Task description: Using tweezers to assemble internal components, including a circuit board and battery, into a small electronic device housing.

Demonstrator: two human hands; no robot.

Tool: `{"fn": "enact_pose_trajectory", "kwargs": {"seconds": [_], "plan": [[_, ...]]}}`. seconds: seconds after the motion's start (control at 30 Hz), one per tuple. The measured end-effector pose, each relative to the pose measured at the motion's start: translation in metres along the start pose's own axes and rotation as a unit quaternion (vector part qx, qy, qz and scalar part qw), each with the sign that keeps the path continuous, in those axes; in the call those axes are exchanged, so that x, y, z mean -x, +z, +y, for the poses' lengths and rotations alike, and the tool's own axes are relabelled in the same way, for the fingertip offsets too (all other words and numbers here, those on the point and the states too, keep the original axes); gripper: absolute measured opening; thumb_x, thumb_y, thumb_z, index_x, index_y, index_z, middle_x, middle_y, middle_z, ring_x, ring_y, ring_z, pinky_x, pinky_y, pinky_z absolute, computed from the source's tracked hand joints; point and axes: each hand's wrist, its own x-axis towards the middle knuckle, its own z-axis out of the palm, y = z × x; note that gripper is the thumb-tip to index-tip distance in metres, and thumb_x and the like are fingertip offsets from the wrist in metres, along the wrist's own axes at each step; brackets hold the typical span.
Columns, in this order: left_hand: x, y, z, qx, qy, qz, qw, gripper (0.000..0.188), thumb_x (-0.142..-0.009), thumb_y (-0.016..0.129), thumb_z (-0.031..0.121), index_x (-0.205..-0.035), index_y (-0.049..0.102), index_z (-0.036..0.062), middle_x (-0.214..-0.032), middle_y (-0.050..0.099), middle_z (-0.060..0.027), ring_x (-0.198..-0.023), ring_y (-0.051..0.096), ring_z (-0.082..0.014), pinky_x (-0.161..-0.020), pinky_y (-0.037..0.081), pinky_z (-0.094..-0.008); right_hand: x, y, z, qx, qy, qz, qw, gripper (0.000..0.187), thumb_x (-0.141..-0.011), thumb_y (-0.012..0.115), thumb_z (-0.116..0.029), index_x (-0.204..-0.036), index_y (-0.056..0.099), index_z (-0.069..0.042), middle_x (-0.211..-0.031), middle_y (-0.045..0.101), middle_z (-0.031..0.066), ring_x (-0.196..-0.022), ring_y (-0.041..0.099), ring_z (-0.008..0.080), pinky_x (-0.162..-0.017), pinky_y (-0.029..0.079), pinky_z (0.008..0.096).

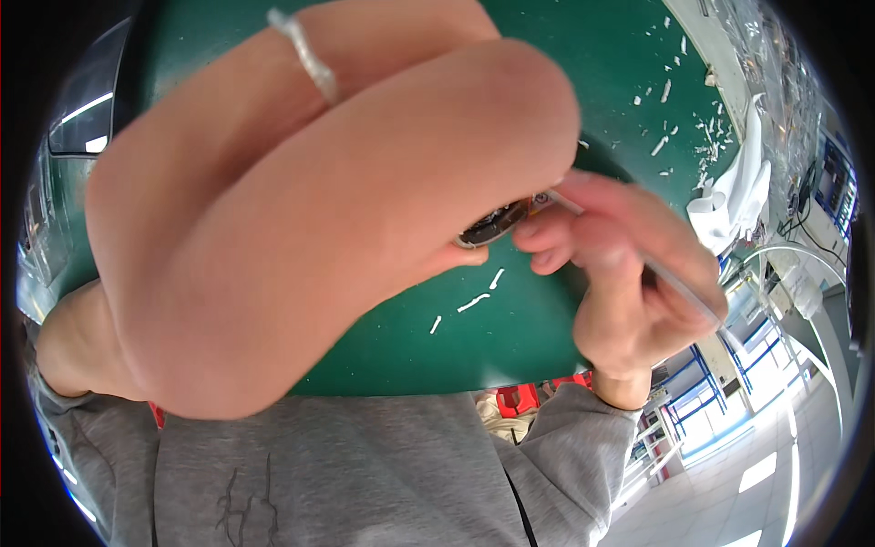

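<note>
Close to the camera, my left hand [355, 201] fills much of the view, its fingers curled. Between its fingertips it grips a small dark round part with a shiny rim [493, 223], mostly hidden by the hand. A bit of orange shows at that part's upper right end. A silvery twisted band [307, 56] crosses one of the left fingers. My right hand [629, 264] is closed around a thin greyish stick [679, 287], whose far end meets the dark part. Motion blurs the right hand, and the stick's tip cannot be made out.
White shavings [473, 303] lie on the green table [419, 356], with many more scraps [706, 141] toward its far right edge. Crumpled white material [734, 196] and clear plastic bags [775, 82] sit along the right. Something red [518, 399] shows below the near edge.
</note>
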Motion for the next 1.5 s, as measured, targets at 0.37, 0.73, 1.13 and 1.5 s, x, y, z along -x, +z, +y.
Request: {"fn": "enact_pose_trajectory", "kwargs": {"seconds": [0.37,0.73,1.13,1.5], "plan": [[-0.001,0.002,-0.001,0.001,-0.003,0.006,1.0,0.046,-0.075,0.077,-0.007,-0.119,0.063,-0.0095,-0.114,0.065,-0.0256,-0.093,0.069,-0.0292,-0.069,0.059,-0.0312,-0.004,-0.008,0.013,0.096,-0.201,-0.063,0.973,0.026,-0.081,0.078,-0.008,-0.099,0.072,0.009,-0.077,0.071,0.0152,-0.059,0.065,0.0217,-0.051,0.045,0.0283],[0.012,0.017,-0.008,-0.028,0.022,0.041,0.999,0.038,-0.068,0.069,-0.012,-0.106,0.069,-0.0073,-0.1,0.068,-0.0173,-0.07,0.065,-0.0199,-0.055,0.054,-0.0257,0.001,-0.008,0.012,0.14,-0.27,-0.071,0.95,0.027,-0.078,0.081,-0.011,-0.098,0.074,0.006,-0.078,0.069,0.0077,-0.053,0.059,0.0134,-0.04,0.039,0.0247],[0.001,0.015,-0.013,-0.034,0.066,0.071,0.995,0.034,-0.069,0.069,-0.006,-0.102,0.069,-0.009,-0.098,0.068,-0.0187,-0.071,0.066,-0.0227,-0.055,0.055,-0.0275,0.001,0.001,0.016,0.139,-0.3,-0.059,0.942,0.024,-0.077,0.082,-0.011,-0.094,0.075,0.005,-0.075,0.07,0.0072,-0.051,0.058,0.0122,-0.038,0.034,0.0221],[0.001,0.017,-0.012,-0.039,0.083,0.056,0.994,0.04,-0.067,0.07,-0.008,-0.107,0.068,-0.0099,-0.1,0.068,-0.0219,-0.075,0.068,-0.0254,-0.057,0.057,-0.0286,0.008,-0.002,0.014,0.187,-0.312,-0.055,0.93,0.028,-0.075,0.082,-0.01,-0.097,0.074,0.004,-0.081,0.072,0.0072,-0.054,0.057,0.0114,-0.04,0.035,0.0219]]}}
